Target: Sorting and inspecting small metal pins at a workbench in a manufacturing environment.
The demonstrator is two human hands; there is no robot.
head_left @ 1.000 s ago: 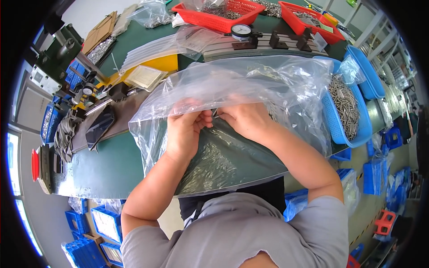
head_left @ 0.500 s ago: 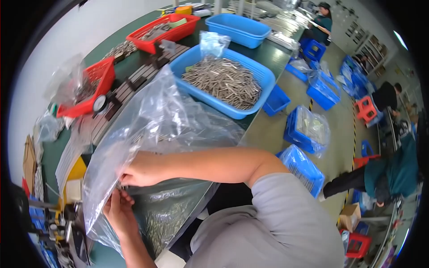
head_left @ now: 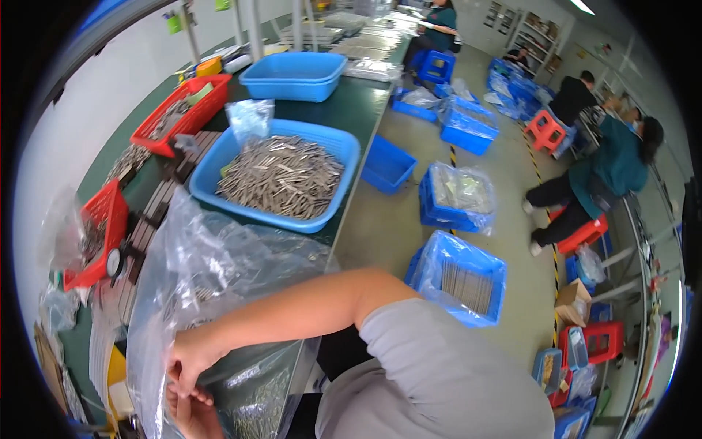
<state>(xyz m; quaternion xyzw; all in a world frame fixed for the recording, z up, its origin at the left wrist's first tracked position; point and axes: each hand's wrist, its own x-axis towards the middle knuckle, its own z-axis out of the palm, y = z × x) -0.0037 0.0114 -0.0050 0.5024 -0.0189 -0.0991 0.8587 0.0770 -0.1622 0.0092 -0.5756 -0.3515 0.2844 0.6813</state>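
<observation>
I see the left hand [head_left: 194,421] and the right hand [head_left: 190,356] meeting at the clear plastic bag [head_left: 223,252], their fingers [head_left: 183,380] bent toward each other; I cannot tell whether they grip anything, since the tips are tiny and partly hidden. The bag's thin, glossy, crumpled film spreads around and beyond the fingers, reaching right toward the edge of the dark green desk [head_left: 351,107]. Past that edge, to the right of the fingers, I get floor [head_left: 376,238] as an aisle, while leftward a nearer red basket [head_left: 115,208] and a round dial gauge [head_left: 115,262] crowd the reach. Just beyond the bag sits a smooth blue basket [head_left: 351,157], rounded at the corners, heaped with slim, shiny metal pins [head_left: 285,175]. Farther from the fingers come a farther red basket [head_left: 213,102], then a blue tub [head_left: 292,89]. Across the aisle, well right, a person in a teal top [head_left: 603,157] leans over.
</observation>
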